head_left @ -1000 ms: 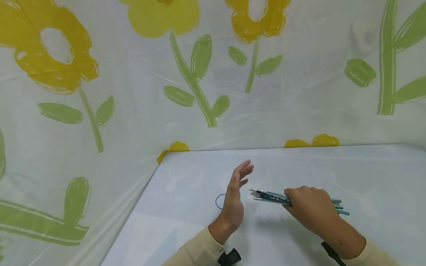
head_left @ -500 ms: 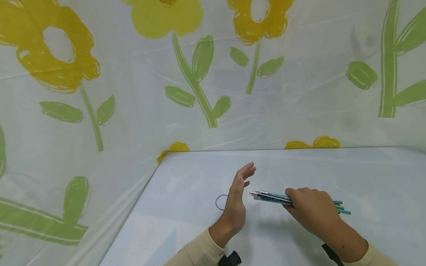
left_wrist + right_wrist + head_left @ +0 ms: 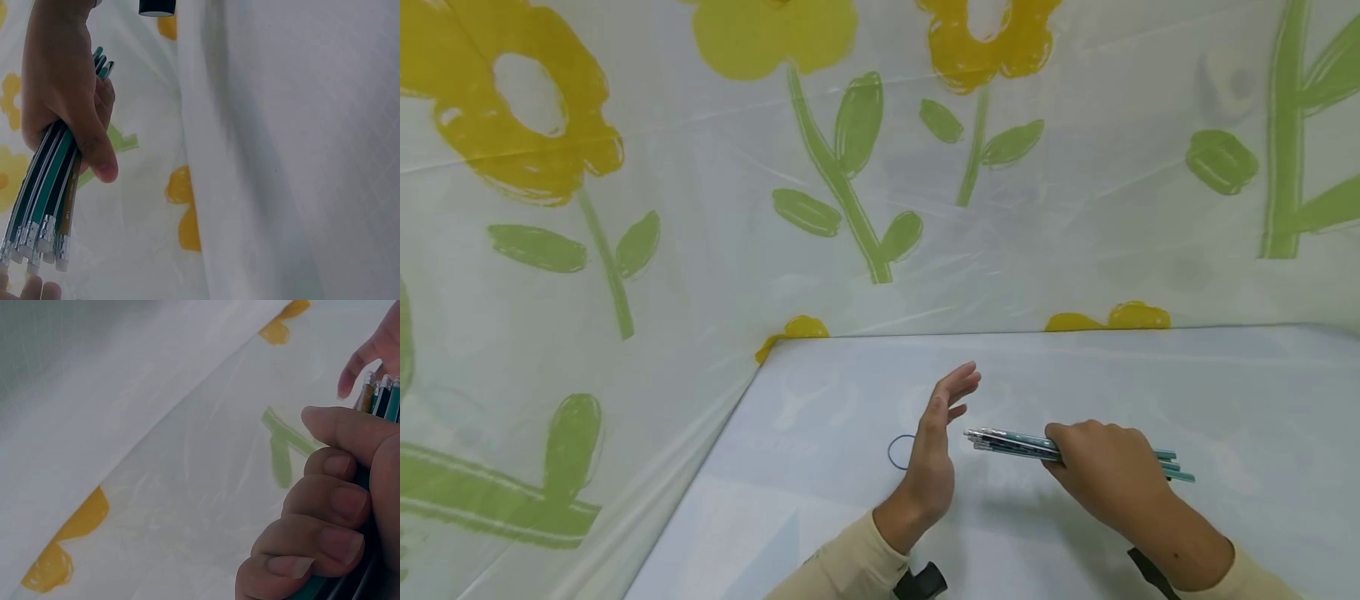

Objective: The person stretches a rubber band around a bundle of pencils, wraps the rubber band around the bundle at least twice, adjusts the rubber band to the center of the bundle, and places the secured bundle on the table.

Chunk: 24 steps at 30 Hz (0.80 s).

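My right hand (image 3: 1108,471) grips a bundle of several pencils (image 3: 1011,443) in its curled fingers. White erasers in silver ferrules show at the bundle's left end, facing my left hand, and the other ends stick out past the little-finger side. Most pencils are green or dark striped; one brown pencil (image 3: 70,203) shows in the left wrist view. My left hand (image 3: 931,458) stands upright with straight fingers, palm turned toward the eraser ends, a small gap apart from them and holding nothing. Behind it lies a thin blue ring (image 3: 890,454), partly hidden by the hand.
A white-covered table (image 3: 820,392) lies under both hands. A sheet (image 3: 700,208) printed with yellow flowers and green leaves hangs behind and to the left. Black wrist devices (image 3: 920,581) sit at the sleeves.
My left hand has shifted very slightly right, toward the eraser ends. The right hand keeps its grip on the pencils and is almost still.
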Available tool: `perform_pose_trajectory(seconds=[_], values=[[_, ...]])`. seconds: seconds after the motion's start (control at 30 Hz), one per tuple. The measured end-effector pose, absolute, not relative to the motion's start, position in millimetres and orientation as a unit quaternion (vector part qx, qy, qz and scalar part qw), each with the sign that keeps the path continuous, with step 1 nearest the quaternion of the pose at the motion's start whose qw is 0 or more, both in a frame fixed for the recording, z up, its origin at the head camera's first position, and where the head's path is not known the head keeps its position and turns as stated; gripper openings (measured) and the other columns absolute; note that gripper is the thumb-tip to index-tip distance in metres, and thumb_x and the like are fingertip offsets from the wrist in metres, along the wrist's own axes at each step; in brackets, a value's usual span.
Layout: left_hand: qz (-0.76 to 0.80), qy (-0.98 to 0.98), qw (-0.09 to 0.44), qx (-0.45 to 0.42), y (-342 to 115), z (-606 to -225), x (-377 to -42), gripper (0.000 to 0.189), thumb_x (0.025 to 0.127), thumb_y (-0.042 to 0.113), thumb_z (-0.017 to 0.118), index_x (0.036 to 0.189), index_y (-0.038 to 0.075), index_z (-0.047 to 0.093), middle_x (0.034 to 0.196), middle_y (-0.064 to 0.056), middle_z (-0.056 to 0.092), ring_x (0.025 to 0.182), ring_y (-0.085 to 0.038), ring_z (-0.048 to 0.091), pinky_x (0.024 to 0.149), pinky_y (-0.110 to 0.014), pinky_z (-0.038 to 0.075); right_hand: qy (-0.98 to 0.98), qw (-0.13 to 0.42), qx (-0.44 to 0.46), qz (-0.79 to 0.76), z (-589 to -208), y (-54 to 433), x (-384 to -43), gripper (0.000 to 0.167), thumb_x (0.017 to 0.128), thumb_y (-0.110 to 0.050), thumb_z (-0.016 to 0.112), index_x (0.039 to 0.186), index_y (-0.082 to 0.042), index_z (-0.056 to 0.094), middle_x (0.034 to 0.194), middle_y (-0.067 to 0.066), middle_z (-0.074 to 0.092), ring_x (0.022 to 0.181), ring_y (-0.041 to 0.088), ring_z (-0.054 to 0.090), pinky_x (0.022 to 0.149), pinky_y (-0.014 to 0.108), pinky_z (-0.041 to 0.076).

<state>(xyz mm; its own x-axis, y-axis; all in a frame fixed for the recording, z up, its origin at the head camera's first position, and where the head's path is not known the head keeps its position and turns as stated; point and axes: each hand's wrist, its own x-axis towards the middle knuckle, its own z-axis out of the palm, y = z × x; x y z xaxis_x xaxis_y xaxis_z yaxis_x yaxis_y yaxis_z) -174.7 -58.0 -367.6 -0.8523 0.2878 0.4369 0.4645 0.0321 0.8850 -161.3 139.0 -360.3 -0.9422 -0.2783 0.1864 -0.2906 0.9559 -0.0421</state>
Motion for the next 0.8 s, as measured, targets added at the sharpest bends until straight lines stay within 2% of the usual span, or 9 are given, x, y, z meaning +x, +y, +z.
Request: perform_pose_trajectory(seconds=[0.2,0.43,0.8], values=[[-0.646,-0.713,0.069,-0.262,-57.7,-366.2,-175.1,0.055,0.106,0.033,0.007,0.152,0.022,0.035,0.153,0.000,0.042,0.142,-0.017,0.039,0.117,-0.052,0.029,-0.984,0.090,0.148,0.040,-359.2,139.4,-161.1,0.018,0.082,-0.019,0.080,0.075,-0.016,0.064,0.058,-0.007,0.051,0.052,0.012,0.040,0.047,0.026,0.031],[-0.645,-0.716,0.053,-0.262,-55.8,-371.8,-174.2,0.055,0.107,0.033,0.005,0.153,0.021,0.034,0.152,-0.001,0.043,0.142,-0.023,0.039,0.118,-0.049,0.030,-0.985,0.084,0.143,0.048,-362.3,140.9,-158.5,0.019,0.082,-0.019,0.080,0.075,-0.017,0.062,0.057,-0.008,0.049,0.052,0.012,0.040,0.047,0.027,0.031],[-0.633,-0.728,0.019,-0.263,-54.4,-370.0,-170.5,0.055,0.107,0.037,0.005,0.154,0.025,0.032,0.154,0.001,0.041,0.144,-0.017,0.036,0.119,-0.045,0.029,-0.985,0.090,0.139,0.055,-360.6,133.7,-157.7,0.018,0.083,-0.019,0.079,0.076,-0.016,0.063,0.058,-0.007,0.049,0.052,0.012,0.040,0.047,0.027,0.031]])
